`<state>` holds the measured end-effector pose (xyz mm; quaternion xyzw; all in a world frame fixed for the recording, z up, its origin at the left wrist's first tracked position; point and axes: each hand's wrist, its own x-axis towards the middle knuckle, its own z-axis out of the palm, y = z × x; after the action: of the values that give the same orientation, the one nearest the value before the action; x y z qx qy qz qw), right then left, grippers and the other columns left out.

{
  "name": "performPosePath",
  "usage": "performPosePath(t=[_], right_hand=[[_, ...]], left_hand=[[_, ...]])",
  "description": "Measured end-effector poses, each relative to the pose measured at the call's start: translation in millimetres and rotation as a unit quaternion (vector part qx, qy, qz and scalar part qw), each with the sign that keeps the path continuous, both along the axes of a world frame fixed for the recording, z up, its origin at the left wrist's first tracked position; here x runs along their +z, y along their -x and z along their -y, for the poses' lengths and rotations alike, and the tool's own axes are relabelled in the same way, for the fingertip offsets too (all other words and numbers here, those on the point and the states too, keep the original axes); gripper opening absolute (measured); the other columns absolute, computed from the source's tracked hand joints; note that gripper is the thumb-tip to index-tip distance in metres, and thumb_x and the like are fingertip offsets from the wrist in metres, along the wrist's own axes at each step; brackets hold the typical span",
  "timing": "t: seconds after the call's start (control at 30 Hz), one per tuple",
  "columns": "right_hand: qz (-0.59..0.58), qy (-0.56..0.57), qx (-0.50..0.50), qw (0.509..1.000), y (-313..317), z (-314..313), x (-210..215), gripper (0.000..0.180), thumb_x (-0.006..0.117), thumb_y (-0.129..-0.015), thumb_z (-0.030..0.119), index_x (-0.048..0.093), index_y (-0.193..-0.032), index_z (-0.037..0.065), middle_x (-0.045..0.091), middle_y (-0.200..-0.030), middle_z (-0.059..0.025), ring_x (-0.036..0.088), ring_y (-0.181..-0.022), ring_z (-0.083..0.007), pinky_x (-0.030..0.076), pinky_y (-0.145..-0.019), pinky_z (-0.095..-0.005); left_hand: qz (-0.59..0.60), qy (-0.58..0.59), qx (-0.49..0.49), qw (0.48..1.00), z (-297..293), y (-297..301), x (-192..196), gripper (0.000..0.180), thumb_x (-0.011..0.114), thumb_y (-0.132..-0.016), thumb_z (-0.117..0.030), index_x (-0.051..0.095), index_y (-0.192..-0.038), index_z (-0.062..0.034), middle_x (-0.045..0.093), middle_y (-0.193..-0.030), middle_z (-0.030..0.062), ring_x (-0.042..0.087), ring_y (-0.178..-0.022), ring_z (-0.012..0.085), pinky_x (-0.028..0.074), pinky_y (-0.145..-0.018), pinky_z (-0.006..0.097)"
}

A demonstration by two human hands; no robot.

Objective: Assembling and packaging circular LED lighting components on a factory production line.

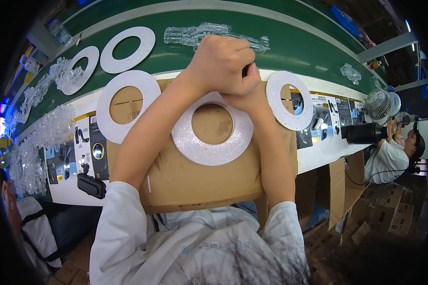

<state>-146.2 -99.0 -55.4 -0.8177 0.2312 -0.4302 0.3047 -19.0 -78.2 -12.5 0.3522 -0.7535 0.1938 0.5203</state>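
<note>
My left hand (pixel 223 64) is closed in a fist above the far edge of a large cardboard box (pixel 204 183). A small black thing (pixel 245 71) shows between its fingers; its kind is hidden. My right hand (pixel 246 99) lies just under and against the left one, and its fingers are mostly hidden. Below both hands, a white speckled ring (pixel 214 154) rests flat on the cardboard. Similar white rings lie to its left (pixel 150 90) and right (pixel 305 111). Beyond my hands, a clear moulded plastic piece (pixel 185 35) sits on the green surface (pixel 290 52).
Two more white rings (pixel 145 52) (pixel 92 61) lie at the far left. Clear plastic pieces (pixel 28 166) pile up at the left edge. A black device (pixel 91 185) is by my left elbow. To the right are printed boxes (pixel 321 123), a fan (pixel 378 103), open cartons (pixel 337 194) and a co-worker (pixel 390 159).
</note>
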Motion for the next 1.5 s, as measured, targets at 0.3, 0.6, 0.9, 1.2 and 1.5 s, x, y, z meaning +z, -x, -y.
performPosePath(t=[0.3,0.6,0.9,1.2,1.5], right_hand=[[0.063,-0.107,0.013,0.992,-20,-21,8,0.033,0.077,-0.067,0.010,0.056,-0.090,0.000,0.065,-0.083,-0.0113,0.064,-0.077,-0.0215,0.051,-0.064,-0.0316],[0.029,-0.137,0.054,0.989,-24,-19,8,0.040,0.078,-0.069,0.011,0.055,-0.099,-0.003,0.066,-0.089,-0.0100,0.065,-0.083,-0.0192,0.052,-0.070,-0.0317],[0.027,-0.146,0.059,0.987,-24,-16,5,0.041,0.078,-0.069,0.010,0.055,-0.100,-0.003,0.066,-0.090,-0.0111,0.065,-0.085,-0.0200,0.052,-0.071,-0.0315],[0.008,-0.159,0.057,0.986,-22,-15,5,0.052,0.079,-0.068,0.010,0.050,-0.109,-0.003,0.065,-0.098,-0.0113,0.064,-0.092,-0.0211,0.052,-0.076,-0.0329],[0.025,-0.099,0.032,0.994,-20,-12,7,0.040,0.079,-0.068,0.012,0.057,-0.099,-0.002,0.068,-0.086,-0.0106,0.066,-0.082,-0.0205,0.053,-0.070,-0.0320]], left_hand=[[0.044,-0.065,0.016,0.997,-11,-12,15,0.014,0.060,-0.057,-0.012,0.048,-0.052,-0.0052,0.045,-0.051,0.0067,0.045,-0.043,0.0243,0.036,-0.039,0.034],[0.039,-0.099,0.034,0.994,-8,-16,10,0.015,0.059,-0.057,-0.013,0.050,-0.050,-0.0034,0.047,-0.049,0.0078,0.046,-0.042,0.0258,0.037,-0.040,0.035],[0.042,-0.112,0.041,0.992,-7,-17,8,0.014,0.059,-0.057,-0.015,0.052,-0.051,-0.0034,0.049,-0.050,0.0081,0.048,-0.043,0.0265,0.039,-0.041,0.035],[0.042,-0.122,0.047,0.991,-6,-17,6,0.016,0.059,-0.057,-0.016,0.052,-0.051,-0.0037,0.049,-0.051,0.0084,0.048,-0.044,0.0269,0.040,-0.041,0.036],[0.035,-0.112,0.049,0.992,-6,-11,16,0.017,0.061,-0.060,-0.017,0.052,-0.053,-0.0043,0.049,-0.053,0.0074,0.049,-0.046,0.0260,0.040,-0.042,0.035]])
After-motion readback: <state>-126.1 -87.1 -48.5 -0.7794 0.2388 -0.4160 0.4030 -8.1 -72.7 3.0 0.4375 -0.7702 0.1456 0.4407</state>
